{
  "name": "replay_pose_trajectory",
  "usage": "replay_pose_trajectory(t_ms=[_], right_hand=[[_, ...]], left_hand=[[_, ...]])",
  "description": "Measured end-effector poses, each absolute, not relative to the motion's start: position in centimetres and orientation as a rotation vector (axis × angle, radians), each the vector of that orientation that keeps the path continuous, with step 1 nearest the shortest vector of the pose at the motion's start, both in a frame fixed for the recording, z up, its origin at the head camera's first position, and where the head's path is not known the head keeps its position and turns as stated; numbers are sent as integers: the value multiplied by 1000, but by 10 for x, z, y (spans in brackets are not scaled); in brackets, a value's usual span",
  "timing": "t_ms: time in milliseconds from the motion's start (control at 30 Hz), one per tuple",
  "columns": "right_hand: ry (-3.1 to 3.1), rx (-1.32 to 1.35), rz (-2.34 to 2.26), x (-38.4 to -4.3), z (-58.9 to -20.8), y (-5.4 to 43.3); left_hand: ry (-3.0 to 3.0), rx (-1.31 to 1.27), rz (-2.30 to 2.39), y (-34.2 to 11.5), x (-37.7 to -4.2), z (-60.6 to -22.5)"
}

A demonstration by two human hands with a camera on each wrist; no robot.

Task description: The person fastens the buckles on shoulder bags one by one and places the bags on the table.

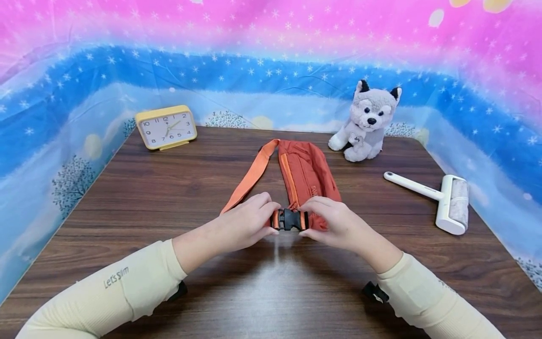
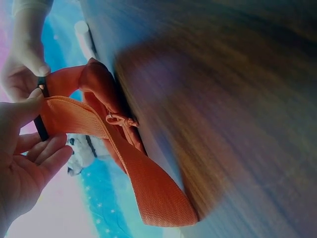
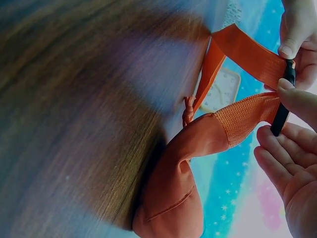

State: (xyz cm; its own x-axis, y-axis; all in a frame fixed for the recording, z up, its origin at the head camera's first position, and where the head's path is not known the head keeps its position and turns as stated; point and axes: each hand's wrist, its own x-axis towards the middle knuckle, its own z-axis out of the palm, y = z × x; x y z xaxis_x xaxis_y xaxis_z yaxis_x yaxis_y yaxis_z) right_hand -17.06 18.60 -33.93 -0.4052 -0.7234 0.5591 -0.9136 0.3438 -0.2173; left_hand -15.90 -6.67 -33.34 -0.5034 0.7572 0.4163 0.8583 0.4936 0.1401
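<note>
A rust-red waist bag [image 1: 302, 172] with an orange zip lies on the table, its orange strap [image 1: 250, 183] looping out to the left. Both hands hold the strap's black side-release buckle [image 1: 291, 219] in front of the bag, the two halves meeting end to end. My left hand [image 1: 250, 221] pinches the left half between thumb and fingers. On the other side, my right hand [image 1: 334, 221] pinches the right half, beside the bag's near end. Seen from the left wrist, the strap [image 2: 153, 193] hangs from the buckle in a twisted loop; the right wrist view shows the bag's fabric [image 3: 173, 198] below the buckle.
At the back left of the wooden table [image 1: 169, 188] stands a yellow alarm clock [image 1: 166, 128]. A grey and white plush dog [image 1: 366, 125] sits at the back right. Nearer on the right lies a white lint roller [image 1: 450, 202], its handle pointing left.
</note>
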Motion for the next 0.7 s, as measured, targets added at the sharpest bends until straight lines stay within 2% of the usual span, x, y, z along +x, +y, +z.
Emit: replay_pose_trajectory(t_ms=[700], right_hand=[[-2263, 1443, 723, -170, -338, 185]], left_hand=[[-2434, -1349, -451, -66, -159, -334]])
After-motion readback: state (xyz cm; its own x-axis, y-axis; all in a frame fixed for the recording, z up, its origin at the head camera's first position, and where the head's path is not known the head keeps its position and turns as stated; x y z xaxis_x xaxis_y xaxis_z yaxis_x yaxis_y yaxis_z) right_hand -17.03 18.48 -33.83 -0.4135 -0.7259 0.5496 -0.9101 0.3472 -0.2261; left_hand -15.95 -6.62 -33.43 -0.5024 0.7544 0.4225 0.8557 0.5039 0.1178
